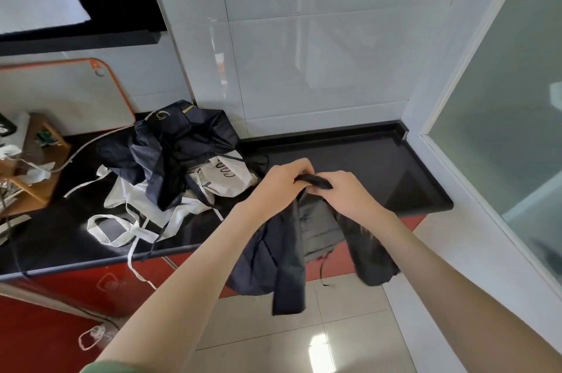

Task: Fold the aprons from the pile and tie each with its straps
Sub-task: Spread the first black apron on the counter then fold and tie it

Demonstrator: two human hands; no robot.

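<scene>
While left hand point(281, 181) and right hand point(346, 194) grip it, apron point(273, 257) hangs beneath

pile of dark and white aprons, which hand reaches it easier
Probably left: left hand is nearer the pile of dark and white aprons than right hand. Both grip the dark fabric apron.

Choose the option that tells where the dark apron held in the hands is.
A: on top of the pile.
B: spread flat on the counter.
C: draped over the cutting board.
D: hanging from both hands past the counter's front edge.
D: the left hand and right hand grip the dark apron at its top, and its cloth hangs below the counter front edge.
</scene>
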